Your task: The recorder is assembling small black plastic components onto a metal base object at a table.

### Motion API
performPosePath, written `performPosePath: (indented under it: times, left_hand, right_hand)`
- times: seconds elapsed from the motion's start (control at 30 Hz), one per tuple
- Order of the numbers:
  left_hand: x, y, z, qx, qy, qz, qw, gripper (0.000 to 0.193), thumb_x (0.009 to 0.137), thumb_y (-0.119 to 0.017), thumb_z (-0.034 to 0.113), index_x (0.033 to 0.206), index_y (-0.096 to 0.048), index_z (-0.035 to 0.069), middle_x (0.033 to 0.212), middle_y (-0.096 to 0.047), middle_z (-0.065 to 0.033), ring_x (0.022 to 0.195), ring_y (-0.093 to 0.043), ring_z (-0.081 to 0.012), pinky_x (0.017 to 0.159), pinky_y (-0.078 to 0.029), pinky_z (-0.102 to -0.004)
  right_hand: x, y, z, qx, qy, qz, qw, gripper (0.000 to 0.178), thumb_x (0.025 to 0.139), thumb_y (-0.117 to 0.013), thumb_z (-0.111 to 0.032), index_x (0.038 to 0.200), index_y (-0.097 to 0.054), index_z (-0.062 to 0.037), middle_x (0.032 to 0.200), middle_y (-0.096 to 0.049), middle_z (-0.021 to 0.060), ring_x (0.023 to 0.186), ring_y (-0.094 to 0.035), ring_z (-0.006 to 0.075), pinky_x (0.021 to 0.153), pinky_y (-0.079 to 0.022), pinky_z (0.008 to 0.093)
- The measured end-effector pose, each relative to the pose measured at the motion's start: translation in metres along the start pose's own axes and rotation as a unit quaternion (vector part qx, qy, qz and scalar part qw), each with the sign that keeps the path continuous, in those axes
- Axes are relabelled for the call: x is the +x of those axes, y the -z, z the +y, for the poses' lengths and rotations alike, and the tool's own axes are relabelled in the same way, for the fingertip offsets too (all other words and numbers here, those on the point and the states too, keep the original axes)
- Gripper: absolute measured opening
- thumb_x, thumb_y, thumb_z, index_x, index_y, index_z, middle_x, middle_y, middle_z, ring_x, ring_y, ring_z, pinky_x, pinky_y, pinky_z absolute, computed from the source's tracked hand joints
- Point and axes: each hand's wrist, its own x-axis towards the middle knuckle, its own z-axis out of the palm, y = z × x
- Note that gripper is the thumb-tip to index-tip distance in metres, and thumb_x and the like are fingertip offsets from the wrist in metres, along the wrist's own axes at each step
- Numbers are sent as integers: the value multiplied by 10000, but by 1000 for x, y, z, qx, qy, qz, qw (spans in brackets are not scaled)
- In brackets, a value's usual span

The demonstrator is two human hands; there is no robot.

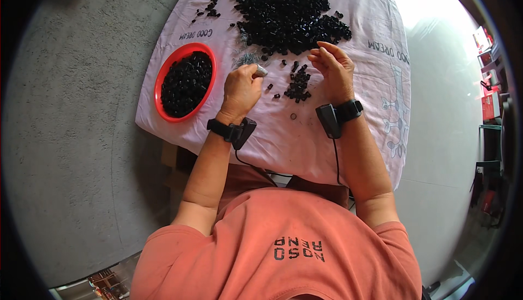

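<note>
Landmark: the red basin (158, 85), round, smooth, plastic-looking, standing on the desk (327, 166), which is covered by a creased, pale pink cloth (362, 147) with printed figures. The basin is filled with glossy black pieces (188, 82), short, blocky, hard-looking. A much larger heap of like pieces (283, 8) lies beyond and to the right of the basin, dense at the middle, loose at the edges. A small cluster (298, 84) lies to the right of the basin, between the two hands, a few strays beside it. The left hand (241, 90) is just right of the basin, back of the hand up, fingers curled into a fist; its grip is closed around a small grey item (261, 71), mostly hidden, material unclear. Fine grey strands (248, 59) lie tangled just past that fist. The right hand (335, 74) is farther right of the basin, at the heap's near edge, wrist straight, fingers bent inward toward the thumb; cannot tell whether this grip pinches a piece. Both forearms reach forward, elbows bent outward, each wrist carrying a matte black box (328, 121) on a strap, with a thin cable.
</note>
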Motion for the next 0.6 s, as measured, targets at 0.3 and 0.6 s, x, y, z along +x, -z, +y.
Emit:
performPosePath:
  times: [0.3, 0.6]
  left_hand:
    - [5, -6, 6, -5, 12, -64, 998, 139, 826, -636, 40, 939, -718, 34, 845, -714, -151, 772, -710, -256, 700, -539, -342]
    - [56, -42, 29, 62, -68, -93, 991, 162, 811, -598, 81, 932, -706, 63, 926, -683, -176, 883, -664, -368, 786, -536, -444]
  right_hand:
    - [1, 0, 5, -54, 21, -9, 998, 208, 979, -592, -92, 1163, -642, -8, 991, -722, 116, 862, -716, 175, 771, -587, 270]
    - [3, -1, 7, -67, 21, -18, 997, 218, 984, -580, -83, 1179, -641, -8, 1066, -703, 112, 947, -702, 174, 838, -570, 272]
